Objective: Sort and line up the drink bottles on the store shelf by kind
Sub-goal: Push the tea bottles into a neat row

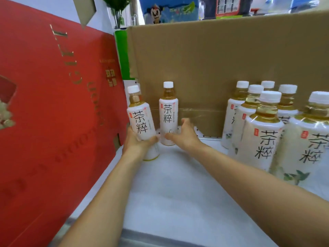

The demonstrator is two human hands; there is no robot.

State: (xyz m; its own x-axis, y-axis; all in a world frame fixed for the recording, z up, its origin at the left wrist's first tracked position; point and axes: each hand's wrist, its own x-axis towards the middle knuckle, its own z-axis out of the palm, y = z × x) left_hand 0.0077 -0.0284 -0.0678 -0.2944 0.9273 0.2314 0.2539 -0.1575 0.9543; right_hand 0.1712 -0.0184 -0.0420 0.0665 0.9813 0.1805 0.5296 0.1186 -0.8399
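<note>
The left hand (136, 143) wraps its fingers round a tilted tea bottle (141, 120); the right hand (186, 136) seems to curl its fingers round the upright bottle (168, 111) on the shelf (178, 186).

Bright, even light; soft focus, wide-angle bending at edges

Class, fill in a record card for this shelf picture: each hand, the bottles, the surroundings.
Left hand: grips the tilted bottle low down, beside the red box
Right hand: holds the upright bottle near its base
Other bottles: stand clustered at the right, white caps
Behind: cardboard box
Surface: white shelf
</note>
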